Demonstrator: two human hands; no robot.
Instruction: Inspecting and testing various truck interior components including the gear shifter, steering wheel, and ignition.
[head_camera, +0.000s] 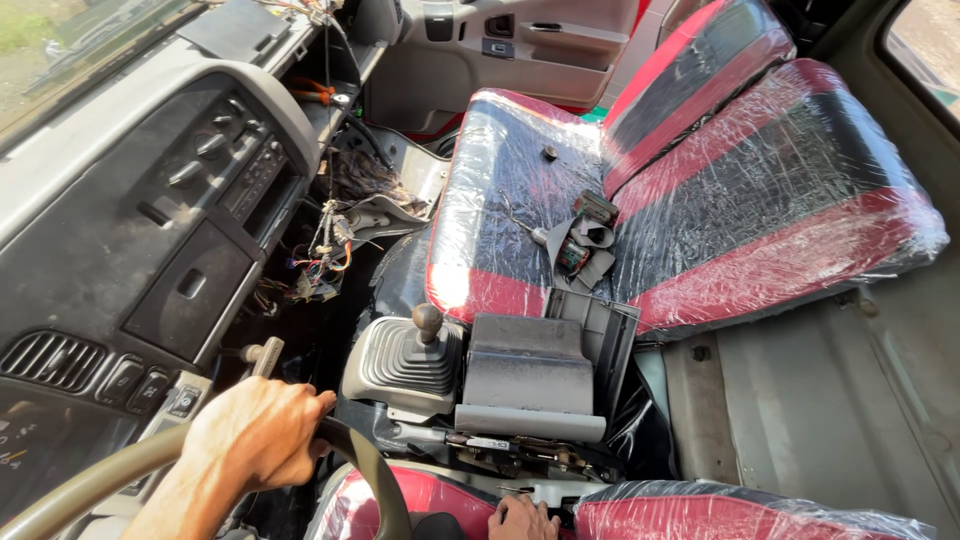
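Note:
I am looking down inside a vehicle cab. My left hand is closed over the rim of the olive steering wheel at the lower left. My right hand shows only partly at the bottom edge. It rests with curled fingers on the red, plastic-wrapped seat, by the gap before the centre console. I cannot see anything in it. Just ahead stands the gear lever in its ribbed grey boot.
A loose grey plastic cover lies on the console beside the gear lever. Small parts and a connector lie on the wrapped red and black passenger seat. Loose coloured wires hang from the opened dashboard.

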